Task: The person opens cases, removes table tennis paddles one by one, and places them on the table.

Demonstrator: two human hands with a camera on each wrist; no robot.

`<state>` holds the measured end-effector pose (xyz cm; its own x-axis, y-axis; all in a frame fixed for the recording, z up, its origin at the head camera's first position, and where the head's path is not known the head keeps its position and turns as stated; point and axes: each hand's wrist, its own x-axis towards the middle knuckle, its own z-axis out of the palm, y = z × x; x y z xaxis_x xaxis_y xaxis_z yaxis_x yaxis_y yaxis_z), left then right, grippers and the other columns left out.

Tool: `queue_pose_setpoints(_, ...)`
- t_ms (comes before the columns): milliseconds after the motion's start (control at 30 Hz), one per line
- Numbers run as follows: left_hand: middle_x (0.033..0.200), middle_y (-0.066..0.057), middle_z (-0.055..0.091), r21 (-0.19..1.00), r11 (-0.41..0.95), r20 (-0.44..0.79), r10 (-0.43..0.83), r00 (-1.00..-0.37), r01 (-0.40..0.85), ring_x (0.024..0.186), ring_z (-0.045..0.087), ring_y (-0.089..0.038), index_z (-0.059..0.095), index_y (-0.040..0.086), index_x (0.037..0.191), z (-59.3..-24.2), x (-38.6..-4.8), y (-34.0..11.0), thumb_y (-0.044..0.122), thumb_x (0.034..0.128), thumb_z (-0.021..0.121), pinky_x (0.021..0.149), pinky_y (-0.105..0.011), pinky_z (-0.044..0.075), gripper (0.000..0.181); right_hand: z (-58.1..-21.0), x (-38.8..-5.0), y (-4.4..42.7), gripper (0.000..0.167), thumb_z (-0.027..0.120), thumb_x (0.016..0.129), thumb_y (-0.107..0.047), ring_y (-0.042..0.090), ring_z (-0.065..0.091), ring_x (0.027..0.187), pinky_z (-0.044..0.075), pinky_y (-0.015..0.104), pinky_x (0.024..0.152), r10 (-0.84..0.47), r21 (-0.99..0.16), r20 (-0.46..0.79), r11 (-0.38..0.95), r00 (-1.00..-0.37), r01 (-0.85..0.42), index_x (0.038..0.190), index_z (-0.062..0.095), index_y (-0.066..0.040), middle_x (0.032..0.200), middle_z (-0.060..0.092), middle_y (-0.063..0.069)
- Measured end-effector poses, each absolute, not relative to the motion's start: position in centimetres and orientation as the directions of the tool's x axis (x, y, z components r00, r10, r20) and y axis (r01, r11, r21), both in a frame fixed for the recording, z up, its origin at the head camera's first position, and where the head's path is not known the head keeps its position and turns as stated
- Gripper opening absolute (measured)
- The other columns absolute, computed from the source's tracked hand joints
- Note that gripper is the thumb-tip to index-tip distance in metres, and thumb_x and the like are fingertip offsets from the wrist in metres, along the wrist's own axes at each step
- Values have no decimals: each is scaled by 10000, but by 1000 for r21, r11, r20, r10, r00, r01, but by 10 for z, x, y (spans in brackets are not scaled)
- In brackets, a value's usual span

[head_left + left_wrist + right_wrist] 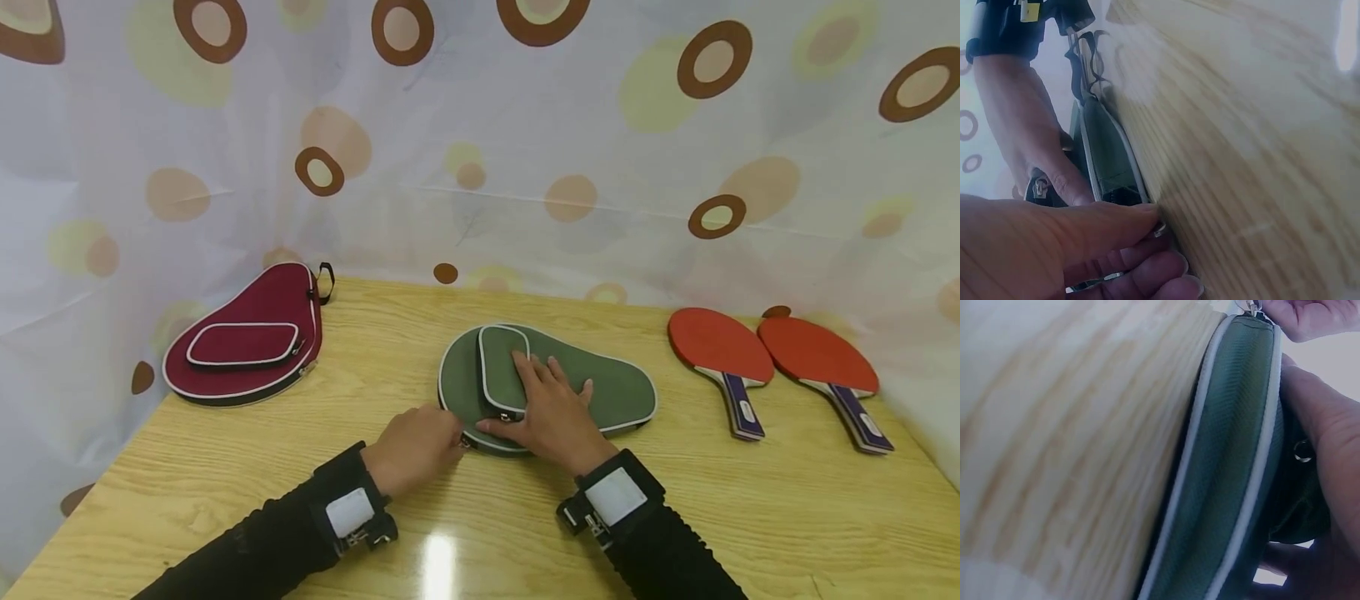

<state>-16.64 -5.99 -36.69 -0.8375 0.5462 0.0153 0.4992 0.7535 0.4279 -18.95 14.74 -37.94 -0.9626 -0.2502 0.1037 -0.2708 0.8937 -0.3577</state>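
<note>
A green table tennis bat case (618, 387) with white piping and a small front pocket (504, 358) lies flat on the wooden table. My left hand (416, 450) is at the case's near left edge. Its thumb and curled fingers pinch the zipper pull (1250, 306), mostly covered by them in the left wrist view. Spread across the front of the case, my right hand (551, 417) rests with fingers on and beside the pocket and its thumb near the lower edge. Along the case's side runs a green fabric band (1229, 431) between two white pipings.
A dark red bat case (255, 300) with its own pocket lies at the left back of the table. Two red table tennis bats (720, 346) (817, 354) lie at the right, handles toward me. Behind the table (525, 533) hangs a patterned white curtain (525, 150).
</note>
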Motion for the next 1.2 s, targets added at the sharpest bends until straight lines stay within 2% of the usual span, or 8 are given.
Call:
queue_pose_setpoints(167,651,26,493,384,757,46,556,-830,528,603,464,-128,595,111,696,-368,-170,-65,14,880,696,498,-320,398,232,-379,-189,148,1062,785,767,-634,453,322,1452,159,865,981,-250,-356,104,895,-963,-270,1570,339,-103,1530,438,228)
queue_pose_setpoints(433,813,-33,570,350,761,32,573,-819,547,688,523,-151,681,80,781,-369,-179,-71,31,868,742,533,-328,455,117,-377,-188,148,1057,785,769,-631,452,318,1454,163,863,983,-244,-347,96,900,-965,-263,1569,347,-97,1535,432,228)
queue_pose_setpoints(667,823,-48,563,356,742,8,605,-796,567,718,523,-177,707,44,798,-369,-185,-74,0,877,715,572,-310,444,90,-376,-188,147,1061,786,767,-631,454,322,1451,174,862,980,-245,-337,95,904,-965,-262,1568,347,-91,1533,429,238)
queue_pose_setpoints(733,855,-69,602,326,726,47,628,-777,606,764,581,-205,723,24,849,-370,-186,-76,-25,869,700,618,-331,497,58,-376,-188,146,1063,783,766,-637,452,320,1453,171,862,982,-244,-338,95,904,-965,-262,1569,347,-94,1532,429,238)
queue_pose_setpoints(933,993,-132,685,309,695,166,633,-756,649,906,664,-257,740,-20,1005,-376,-193,-83,-97,828,655,783,-395,553,210,-377,-189,144,1050,781,765,-642,451,326,1449,168,868,973,-247,-348,100,899,-964,-267,1561,363,-98,1513,453,221)
queue_pose_setpoints(1033,924,-129,661,319,706,173,613,-771,633,835,629,-261,746,-23,956,-377,-196,-86,-75,848,657,735,-387,534,149,-377,-190,144,1043,779,770,-638,458,320,1449,166,869,973,-248,-347,103,899,-963,-268,1560,361,-100,1514,451,224)
queue_pose_setpoints(1100,848,-106,613,326,714,162,603,-781,619,768,573,-244,736,-10,866,-377,-197,-86,-49,849,671,678,-353,498,78,-377,-190,145,1042,779,772,-635,468,312,1451,155,872,971,-248,-355,103,896,-963,-269,1559,360,-95,1517,444,235)
queue_pose_setpoints(1200,754,-60,516,351,727,139,582,-801,590,697,482,-209,686,22,751,-378,-199,-86,-24,831,685,605,-307,414,93,-375,-189,147,1061,769,778,-643,477,277,1464,131,873,978,-255,-372,70,890,-964,-262,1570,336,-85,1540,406,254)
